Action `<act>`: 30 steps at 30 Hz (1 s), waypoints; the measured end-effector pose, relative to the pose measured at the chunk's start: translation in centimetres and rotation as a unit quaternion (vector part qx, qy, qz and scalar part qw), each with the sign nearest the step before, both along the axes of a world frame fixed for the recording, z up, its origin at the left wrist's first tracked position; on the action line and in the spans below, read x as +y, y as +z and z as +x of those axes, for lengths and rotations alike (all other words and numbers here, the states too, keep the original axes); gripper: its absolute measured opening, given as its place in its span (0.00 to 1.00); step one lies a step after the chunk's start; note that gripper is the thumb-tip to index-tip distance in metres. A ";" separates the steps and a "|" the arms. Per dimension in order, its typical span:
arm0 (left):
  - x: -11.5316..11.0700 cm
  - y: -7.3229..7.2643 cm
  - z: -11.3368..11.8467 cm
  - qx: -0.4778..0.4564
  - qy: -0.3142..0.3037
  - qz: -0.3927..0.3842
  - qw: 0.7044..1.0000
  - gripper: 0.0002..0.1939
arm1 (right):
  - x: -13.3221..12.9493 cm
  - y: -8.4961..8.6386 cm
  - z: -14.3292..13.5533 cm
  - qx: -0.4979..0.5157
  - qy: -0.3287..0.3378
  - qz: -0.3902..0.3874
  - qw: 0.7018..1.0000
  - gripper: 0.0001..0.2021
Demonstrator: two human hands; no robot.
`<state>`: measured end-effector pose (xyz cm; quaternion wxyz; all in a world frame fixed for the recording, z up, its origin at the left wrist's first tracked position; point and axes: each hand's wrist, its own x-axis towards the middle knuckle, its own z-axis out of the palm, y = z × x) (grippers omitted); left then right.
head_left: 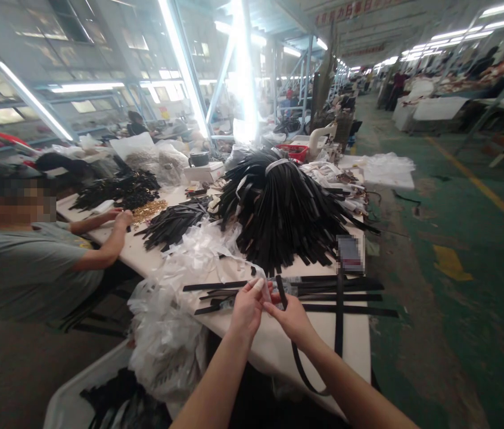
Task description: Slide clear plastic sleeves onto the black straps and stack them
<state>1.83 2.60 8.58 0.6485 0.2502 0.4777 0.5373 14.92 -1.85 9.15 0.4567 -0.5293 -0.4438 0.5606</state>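
Observation:
My left hand (246, 308) is closed, pinching a thin whitish strip (266, 290) that looks like plastic film or tape. Close beside it, my right hand (294, 322) is closed around a long black strap (299, 364). One end of this strap sticks up above the fingers, and the rest loops down past the table edge. Both hands nearly meet over the front of the table (323, 345). Several flat black straps (359, 310) lie crosswise just beyond them. Farther back rises a large bundle of black straps (279, 208), bound near its top by a pale band.
Crumpled clear plastic (167, 333) spills over the table's left front, above a white bin (68, 387) with black pieces. At left a co-worker (33, 262) handles small items near gold-coloured parts (149, 210). Smaller black strips (176, 223) lie between. A green floor aisle (413, 357) runs at right.

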 end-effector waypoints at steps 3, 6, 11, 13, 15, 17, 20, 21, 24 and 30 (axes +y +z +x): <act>-0.7 0.2 -0.1 -0.045 0.046 0.007 0.998 0.18 | -0.5 -0.5 -0.4 -0.062 -0.040 0.034 0.997 0.13; -0.9 0.0 -0.4 -0.041 0.076 0.029 0.996 0.18 | -1.0 -0.9 -0.2 -0.054 -0.027 0.024 0.998 0.18; -1.8 -0.9 -0.6 -0.057 -0.028 -0.030 0.998 0.19 | -1.1 -1.4 0.5 -0.012 -0.023 0.000 1.000 0.20; -2.2 -1.2 -0.6 -0.023 -0.059 -0.017 0.998 0.17 | -1.1 -1.7 0.7 0.002 -0.034 -0.016 0.999 0.17; -2.5 -1.3 -0.8 0.029 -0.073 0.018 0.997 0.14 | -1.1 -2.1 0.7 0.025 -0.036 -0.045 0.998 0.15; -2.7 -1.2 -1.0 0.082 -0.087 0.049 0.992 0.13 | -1.2 -2.5 0.7 0.079 -0.018 -0.091 0.993 0.18; -2.6 -0.8 -1.5 0.123 -0.106 0.063 0.985 0.14 | -1.1 -3.2 0.8 0.188 0.033 -0.145 0.971 0.20; -2.6 -0.6 -1.6 0.123 -0.115 0.060 0.984 0.15 | -1.1 -3.3 0.9 0.211 0.047 -0.151 0.965 0.21; -2.6 -0.3 -1.8 0.112 -0.146 0.053 0.982 0.17 | -1.1 -3.4 0.9 0.234 0.058 -0.152 0.958 0.22; -2.4 -0.2 -1.6 0.122 -0.143 0.091 0.978 0.11 | -1.4 -3.2 0.5 0.199 0.057 -0.136 0.969 0.19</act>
